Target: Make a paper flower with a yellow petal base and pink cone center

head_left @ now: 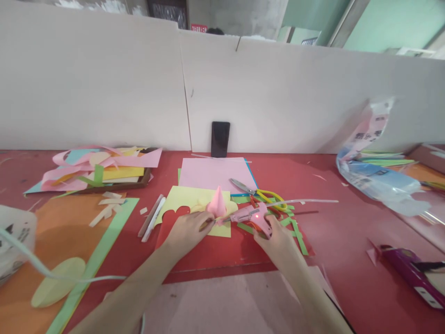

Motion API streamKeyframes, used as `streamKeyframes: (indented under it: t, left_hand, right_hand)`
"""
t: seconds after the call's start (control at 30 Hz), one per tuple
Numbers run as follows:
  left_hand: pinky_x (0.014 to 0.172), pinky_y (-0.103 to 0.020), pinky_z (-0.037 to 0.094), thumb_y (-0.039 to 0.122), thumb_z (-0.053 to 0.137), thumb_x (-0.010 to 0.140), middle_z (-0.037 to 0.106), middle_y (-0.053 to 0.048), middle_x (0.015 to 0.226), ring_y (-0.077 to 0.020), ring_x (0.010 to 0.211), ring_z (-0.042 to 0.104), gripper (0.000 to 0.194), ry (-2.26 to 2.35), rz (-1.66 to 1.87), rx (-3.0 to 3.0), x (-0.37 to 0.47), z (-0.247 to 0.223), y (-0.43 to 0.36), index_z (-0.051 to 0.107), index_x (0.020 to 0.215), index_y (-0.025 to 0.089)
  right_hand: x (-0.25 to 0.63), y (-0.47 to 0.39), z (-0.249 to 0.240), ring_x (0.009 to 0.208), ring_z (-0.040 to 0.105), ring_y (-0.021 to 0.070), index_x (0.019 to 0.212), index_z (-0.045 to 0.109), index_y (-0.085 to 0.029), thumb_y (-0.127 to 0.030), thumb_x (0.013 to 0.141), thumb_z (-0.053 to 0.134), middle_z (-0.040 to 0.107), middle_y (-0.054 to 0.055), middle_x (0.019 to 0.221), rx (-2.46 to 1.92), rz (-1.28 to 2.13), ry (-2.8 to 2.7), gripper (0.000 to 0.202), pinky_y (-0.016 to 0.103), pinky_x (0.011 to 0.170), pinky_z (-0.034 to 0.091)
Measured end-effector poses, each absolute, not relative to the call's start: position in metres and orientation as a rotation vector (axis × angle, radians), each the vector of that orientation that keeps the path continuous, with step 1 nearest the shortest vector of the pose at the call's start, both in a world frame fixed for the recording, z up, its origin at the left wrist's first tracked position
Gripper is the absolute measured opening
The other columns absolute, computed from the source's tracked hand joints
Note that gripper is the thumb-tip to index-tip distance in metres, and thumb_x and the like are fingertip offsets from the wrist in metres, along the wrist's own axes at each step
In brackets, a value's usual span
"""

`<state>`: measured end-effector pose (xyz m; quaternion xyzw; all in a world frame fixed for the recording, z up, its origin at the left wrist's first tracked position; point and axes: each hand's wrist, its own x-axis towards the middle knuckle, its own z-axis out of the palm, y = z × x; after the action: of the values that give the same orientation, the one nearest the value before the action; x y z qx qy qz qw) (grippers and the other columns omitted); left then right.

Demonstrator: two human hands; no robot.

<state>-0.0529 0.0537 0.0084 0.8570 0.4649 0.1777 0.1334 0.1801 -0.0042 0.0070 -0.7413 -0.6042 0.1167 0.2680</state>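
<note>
My right hand (278, 236) grips a pink hot glue gun (247, 213) with a small red light lit on its side. A clear glue stick (313, 201) juts from its back, and its nozzle points left, close to my left fingertips. My left hand (191, 230) is closed in a pinch at the edge of a yellowish paper piece, mostly hidden by the fingers. Just beyond those fingers a pink paper cone (218, 203) stands point up, with scalloped pale yellow paper around it. Under them lie a yellow sheet (179, 195) and red paper (208, 255).
Yellow-handled scissors (269, 195) lie behind the glue gun among green paper strips (299, 236). Pens (152, 218) rest at left, near a tray of paper scraps (104, 171). A phone (220, 139) leans on the white partition (278, 93). A power strip (413, 273) sits right.
</note>
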Motion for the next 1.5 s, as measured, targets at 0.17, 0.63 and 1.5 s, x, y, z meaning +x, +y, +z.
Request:
streamKeyframes:
  t: [0.17, 0.63, 1.5]
  left_hand:
    - [0.05, -0.021, 0.03, 0.031, 0.038, 0.085, 0.062, 0.003, 0.073, -0.0103, 0.062, 0.054, 0.021, 1.337, 0.524, 2.518, -0.053, 0.0084, 0.0536, 0.055, 0.079, 0.022]
    - [0.051, -0.021, 0.031, 0.03, 0.039, 0.086, 0.062, 0.005, 0.074, -0.0097, 0.061, 0.053, 0.018, 1.329, 0.527, 2.509, -0.0531, 0.0108, 0.0521, 0.054, 0.079, 0.022]
    - [0.057, -0.022, 0.036, 0.028, 0.036, 0.088, 0.062, 0.002, 0.076, -0.0115, 0.072, 0.055, 0.023, 1.224, 0.537, 2.7, -0.0508, 0.0071, 0.051, 0.057, 0.08, 0.021]
  right_hand:
    - [0.1771, -0.0045, 0.0052, 0.058, 0.054, 0.0168, 0.086, 0.048, -0.019, -0.032, 0.07, 0.049, 0.058, 0.002, 0.071, -1.971, 0.306, -1.635, 0.021, 0.025, 0.051, 0.039]
    - [0.178, -0.0047, 0.0036, 0.055, 0.052, 0.0155, 0.087, 0.046, -0.02, -0.029, 0.07, 0.049, 0.057, 0.002, 0.07, -1.954, 0.339, -1.632, 0.019, 0.025, 0.051, 0.039]
    - [0.1801, -0.0056, 0.0078, 0.062, 0.056, 0.0192, 0.086, 0.048, -0.02, -0.038, 0.071, 0.05, 0.059, 0.004, 0.072, -2.105, 0.153, -1.533, 0.024, 0.025, 0.05, 0.035]
